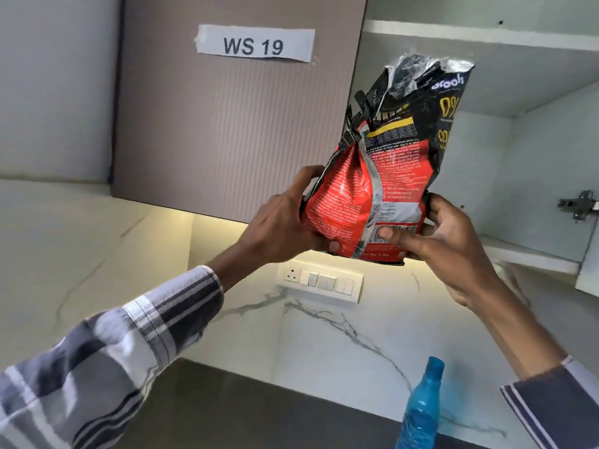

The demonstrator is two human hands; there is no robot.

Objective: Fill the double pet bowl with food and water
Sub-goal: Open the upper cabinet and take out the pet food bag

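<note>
A red and black pet food bag (393,163) is held upright in front of an open wall cabinet, its torn crumpled top pointing up. My left hand (285,222) grips the bag's lower left side. My right hand (434,234) holds its bottom right corner, thumb across the barcode. A blue plastic water bottle (421,409) with a blue cap stands on the dark counter at the lower right. The double pet bowl is not in view.
A closed cabinet door (227,131) labelled "WS 19" is to the left of the open cabinet shelf (525,251). A hinge (580,204) and open door edge are at far right. A switch plate (321,283) sits on the marble backsplash above the dark counter (227,406).
</note>
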